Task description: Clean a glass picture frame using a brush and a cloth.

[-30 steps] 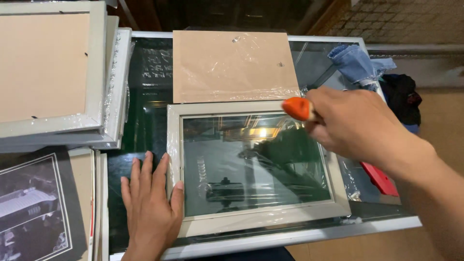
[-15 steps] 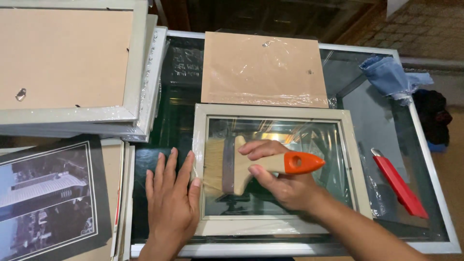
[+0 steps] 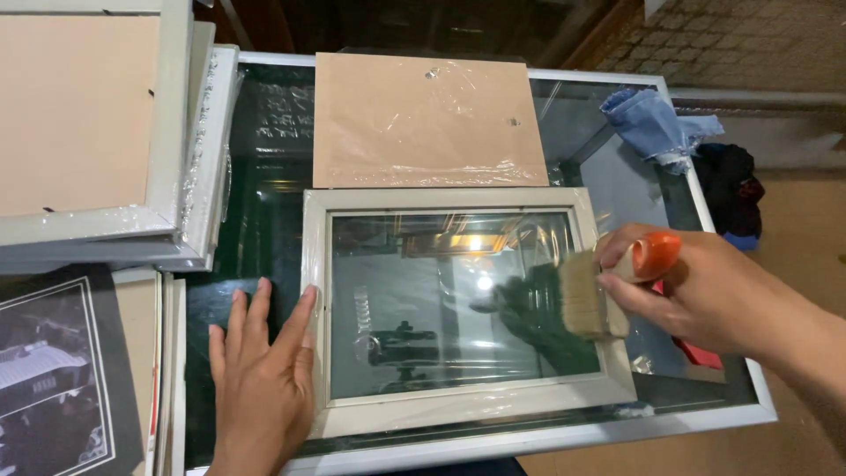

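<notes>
A pale grey picture frame (image 3: pixel 458 199) with a glass pane lies flat on a glass-topped table (image 3: pixel 564 434). My left hand (image 3: pixel 260 366) rests flat, fingers spread, against the frame's left edge. My right hand (image 3: pixel 705 291) grips a flat paintbrush (image 3: pixel 590 295) with an orange handle tip; its light bristles touch the pane near the frame's right side. A tan backing board (image 3: pixel 427 119) wrapped in clear film lies just beyond the frame.
Stacked frames (image 3: pixel 106 132) lie face down at the upper left. A black-matted photo print (image 3: pixel 53 379) sits at the lower left. A blue cloth (image 3: pixel 656 123) and a dark cloth (image 3: pixel 727 176) lie at the far right. A red object (image 3: pixel 701 354) shows under my right hand.
My right hand has swept the brush from the pane's left-middle over to its right side. My left hand stays flat at the frame's left edge.
</notes>
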